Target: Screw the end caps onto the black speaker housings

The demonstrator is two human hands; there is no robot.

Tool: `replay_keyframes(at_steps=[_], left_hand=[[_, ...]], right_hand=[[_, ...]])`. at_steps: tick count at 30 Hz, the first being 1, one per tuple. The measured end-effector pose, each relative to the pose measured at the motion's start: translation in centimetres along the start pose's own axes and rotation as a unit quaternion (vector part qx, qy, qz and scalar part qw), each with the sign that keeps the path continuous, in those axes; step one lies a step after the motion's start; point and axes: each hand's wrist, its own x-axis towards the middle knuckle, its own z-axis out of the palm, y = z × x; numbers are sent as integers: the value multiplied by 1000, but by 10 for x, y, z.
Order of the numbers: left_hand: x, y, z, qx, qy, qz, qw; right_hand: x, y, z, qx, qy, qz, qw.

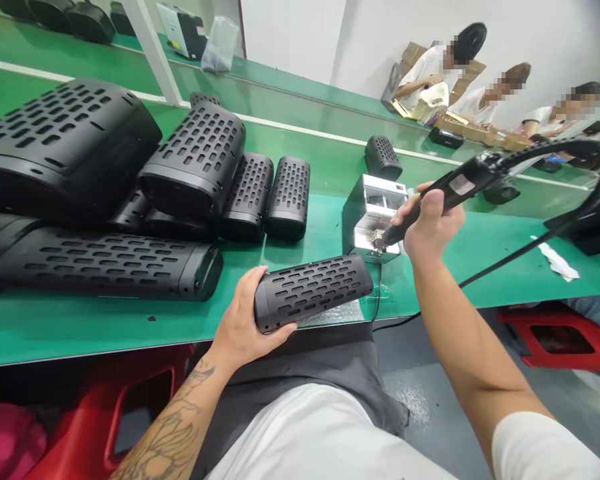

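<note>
My left hand (244, 321) grips the near-left end of a black slotted housing (315, 291), thumb below and fingers over its end. The housing lies tilted close to the table's front edge, over a clear plastic sheet (340, 313). In my right hand (433, 223) is a black electric screwdriver (455, 183), held slanting down to the left. Its tip is at the front of a small silver and black screw feeder (375, 217); whether a screw is on the bit is too small to tell. A thick black cable (575, 150) runs from the screwdriver's top.
Black slotted housings of several sizes, such as a large one (70, 153) and a small one (289, 200), are piled at the left on the green table (170, 327). Another stands behind the feeder. Red stools (565, 337) flank me. Across the bench, people work near cardboard.
</note>
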Motion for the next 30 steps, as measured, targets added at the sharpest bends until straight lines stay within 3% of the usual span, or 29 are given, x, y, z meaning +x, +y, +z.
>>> replay_keyframes(at_steps=[3,9,12,15,19,23,26,30], left_hand=[[1,0,-1,3,-4,3,1000],[3,-1,-4,-2,-14,-3,1000],[2,-1,-5,-10,-34,-16,999],[1,-3,-5,-21,-38,-11,999],[1,-3,-3,-28,-32,1,999],[1,-3,-1,-32,-30,-3,999],[1,-2,1,-31,-34,-4,999],[1,-3,3,-36,-28,-10,999]], right_hand=[[-4,15,-8,0,-13,6,1000],[-10,8,-16,4,-20,-1,1000],[-13,-6,-15,14,-22,21,999],[-21,-37,-9,78,-22,67,994],[-38,-99,7,201,-64,103,972],[-60,-150,27,228,-223,180,930],[-83,-161,47,261,-291,183,902],[-114,-147,79,294,-295,172,893]])
